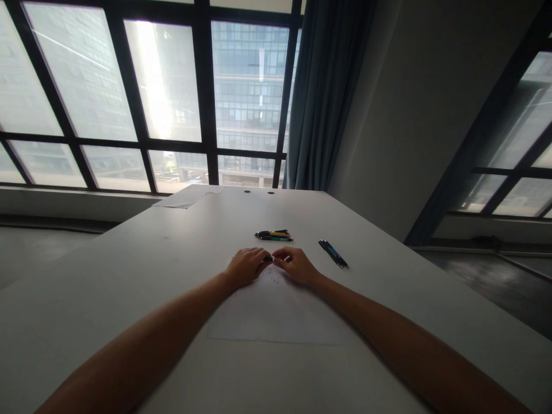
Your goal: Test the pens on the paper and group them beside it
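Observation:
My left hand is closed around a dark pen, most of which its fingers hide. Close beside it, my right hand pinches the pen's right end between thumb and fingers. Both hands are over the far part of a white sheet of paper, which bears a few small faint marks between them. Just beyond the hands lies a bunch of pens, mostly dark with some yellow and green. Several more dark pens lie side by side to the right of my right hand.
All this is on a long white table. More papers lie at its far left edge, and two round dark holes mark its far end. Beyond stand windows and a blue curtain, with a pillar on the right.

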`<state>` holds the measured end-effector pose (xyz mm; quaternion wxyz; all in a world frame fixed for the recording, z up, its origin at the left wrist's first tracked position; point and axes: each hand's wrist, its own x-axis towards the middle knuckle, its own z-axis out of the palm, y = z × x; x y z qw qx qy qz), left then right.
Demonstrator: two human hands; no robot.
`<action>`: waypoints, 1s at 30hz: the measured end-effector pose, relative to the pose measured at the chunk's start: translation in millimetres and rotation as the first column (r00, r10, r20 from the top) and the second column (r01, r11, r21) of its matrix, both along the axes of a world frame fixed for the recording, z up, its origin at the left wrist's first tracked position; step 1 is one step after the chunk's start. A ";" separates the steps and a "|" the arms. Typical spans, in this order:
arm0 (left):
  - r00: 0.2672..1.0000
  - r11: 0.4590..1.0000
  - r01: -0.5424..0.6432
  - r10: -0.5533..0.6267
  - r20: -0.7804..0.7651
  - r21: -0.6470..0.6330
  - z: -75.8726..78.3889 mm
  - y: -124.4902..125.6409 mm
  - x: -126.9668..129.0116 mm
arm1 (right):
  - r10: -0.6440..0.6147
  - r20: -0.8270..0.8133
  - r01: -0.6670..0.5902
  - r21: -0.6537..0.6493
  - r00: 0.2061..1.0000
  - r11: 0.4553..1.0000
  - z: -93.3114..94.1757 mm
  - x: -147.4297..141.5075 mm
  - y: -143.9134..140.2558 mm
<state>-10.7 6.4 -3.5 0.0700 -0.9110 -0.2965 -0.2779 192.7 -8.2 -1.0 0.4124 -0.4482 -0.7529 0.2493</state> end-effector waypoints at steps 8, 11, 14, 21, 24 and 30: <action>1.000 0.996 0.000 0.001 -0.012 0.084 1.7 -0.1 -1.2 | 0.050 -0.097 -0.052 -0.010 0.994 0.999 -2.4 -2.4 3.6; 0.999 0.998 -0.033 0.034 -0.012 0.058 2.2 -1.5 -1.0 | 0.008 -0.045 -0.007 0.020 0.999 1.000 0.5 -0.4 4.0; 0.996 0.995 -0.092 0.092 -0.005 0.027 1.4 -1.9 -0.1 | -0.125 0.167 0.095 0.181 0.978 0.979 5.0 11.2 6.2; 0.978 0.978 -0.197 0.190 -0.091 -0.067 3.8 -4.7 3.5 | -0.378 0.522 0.198 0.368 0.764 0.909 2.2 38.8 17.6; 0.967 0.968 -0.237 0.226 -0.117 -0.085 5.5 -7.0 4.5 | -0.417 0.570 0.233 0.370 0.708 0.900 0.3 39.1 19.0; 0.952 0.954 -0.287 0.275 -0.132 -0.085 5.7 -8.4 4.7 | -0.463 0.615 0.291 0.364 0.638 0.885 1.1 40.0 18.5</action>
